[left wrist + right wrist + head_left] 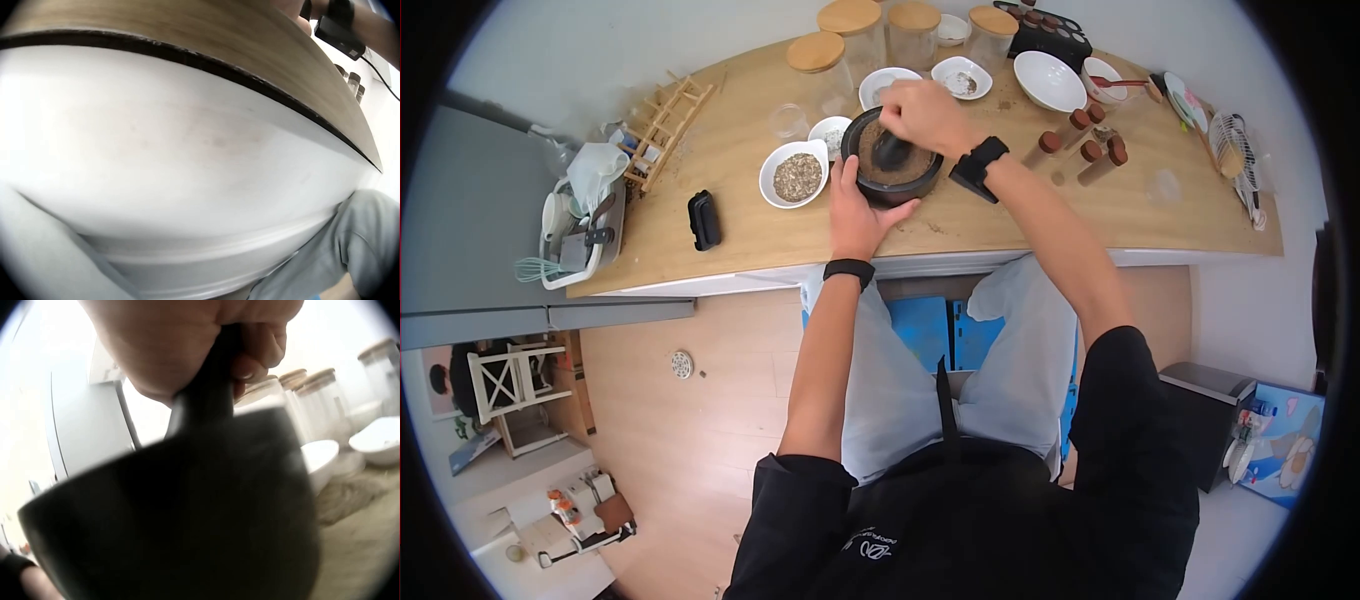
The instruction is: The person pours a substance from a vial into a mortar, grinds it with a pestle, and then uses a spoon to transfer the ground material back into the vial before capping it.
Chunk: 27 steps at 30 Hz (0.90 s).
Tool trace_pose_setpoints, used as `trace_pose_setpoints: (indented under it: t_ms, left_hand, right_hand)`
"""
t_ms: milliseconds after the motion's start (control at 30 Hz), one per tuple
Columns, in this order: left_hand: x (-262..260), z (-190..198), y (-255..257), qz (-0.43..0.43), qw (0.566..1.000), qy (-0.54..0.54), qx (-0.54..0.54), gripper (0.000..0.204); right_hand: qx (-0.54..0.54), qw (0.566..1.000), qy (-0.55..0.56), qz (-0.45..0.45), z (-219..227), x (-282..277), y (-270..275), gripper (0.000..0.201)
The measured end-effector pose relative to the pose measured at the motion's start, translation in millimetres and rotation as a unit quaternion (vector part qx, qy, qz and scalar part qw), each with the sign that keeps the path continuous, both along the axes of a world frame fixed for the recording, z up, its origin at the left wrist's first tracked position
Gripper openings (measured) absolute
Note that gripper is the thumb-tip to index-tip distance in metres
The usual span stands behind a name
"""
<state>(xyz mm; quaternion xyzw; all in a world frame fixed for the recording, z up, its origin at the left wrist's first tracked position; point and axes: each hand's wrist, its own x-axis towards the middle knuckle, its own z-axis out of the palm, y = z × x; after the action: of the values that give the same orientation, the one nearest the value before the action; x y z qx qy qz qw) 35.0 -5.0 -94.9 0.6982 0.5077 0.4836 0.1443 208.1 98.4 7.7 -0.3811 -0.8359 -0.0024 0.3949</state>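
Observation:
A dark mortar (915, 190) with brown ground powder inside stands near the counter's front edge. My right hand (925, 115) grips the top of the dark pestle (890, 152), whose lower end is down in the powder. In the right wrist view its fingers wrap the pestle handle (203, 403) above the mortar wall (181, 512). My left hand (857, 215) rests against the mortar's near left side, fingers extended along the wall and thumb spread across the front. The left wrist view misses this hand. A white bowl of coarse brown-grey bits (797, 178) sits just left of the mortar.
Small white dishes (962, 78) and wooden-lidded jars (820, 65) stand behind the mortar. To the right are brown-capped tubes (1048, 143) and a large white bowl (1050, 82). A black case (704, 220), wooden rack (670, 125) and utensil basket (585, 270) lie left.

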Motion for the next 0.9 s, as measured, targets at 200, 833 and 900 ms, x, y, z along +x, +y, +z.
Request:
trace_pose_setpoints:
  t_ms: [200,833,900]
  left_hand:
    - [-0.7,3.0,-2.0,0.011,1.000,0.022,-0.011,0.117]
    - [-0.5,-0.1,-7.2,0.018,0.999,0.035,0.008,0.116]
    - [-0.6,0.4,-1.7,0.012,0.999,0.025,0.030,0.115]
  right_hand:
    - [-0.104,0.993,-0.057,-0.002,11.7,8.5,1.3,0.018]
    - [-0.167,0.980,-0.087,-0.069,15.9,10.3,-6.8,0.016]
    - [-0.086,0.993,-0.029,-0.073,3.6,5.0,-4.4,0.016]
